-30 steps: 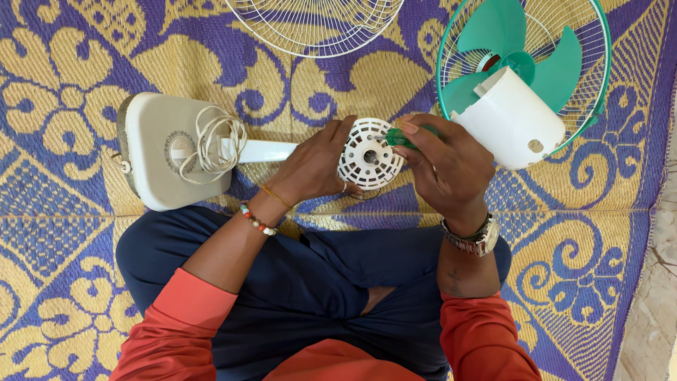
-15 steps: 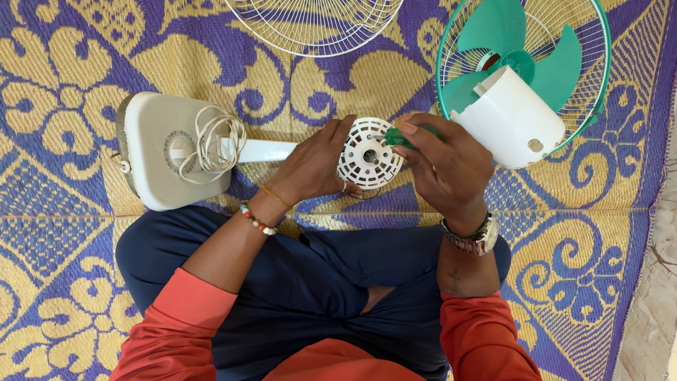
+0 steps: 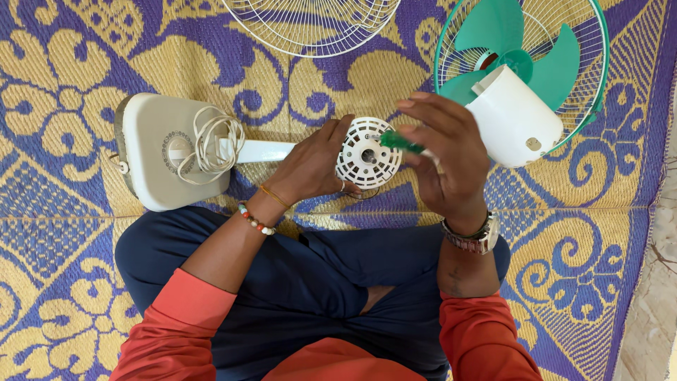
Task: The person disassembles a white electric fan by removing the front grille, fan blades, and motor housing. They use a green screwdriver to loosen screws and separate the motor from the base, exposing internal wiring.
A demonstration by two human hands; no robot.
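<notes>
My left hand (image 3: 310, 169) grips the white round vented motor housing (image 3: 368, 153) of a stand fan, at the end of its white pole (image 3: 264, 150). The pole runs left to the fan's flat white base (image 3: 159, 152), where a coiled white cord (image 3: 211, 141) lies. My right hand (image 3: 446, 159) holds a small green part (image 3: 402, 142) just to the right of the housing's centre hole. Beyond my right hand a white motor cover (image 3: 515, 120) rests on a green fan blade (image 3: 522, 53) lying in a green-rimmed wire guard (image 3: 599, 85).
A second white wire guard (image 3: 310, 25) lies at the top middle. Everything rests on a purple and yellow woven mat (image 3: 63, 56). My crossed legs in dark blue trousers (image 3: 310, 282) fill the lower middle. Bare ground (image 3: 656, 303) shows at the right edge.
My right hand has shifted slightly with the green part beside the housing. The left hand and the fan have stayed where they were.
</notes>
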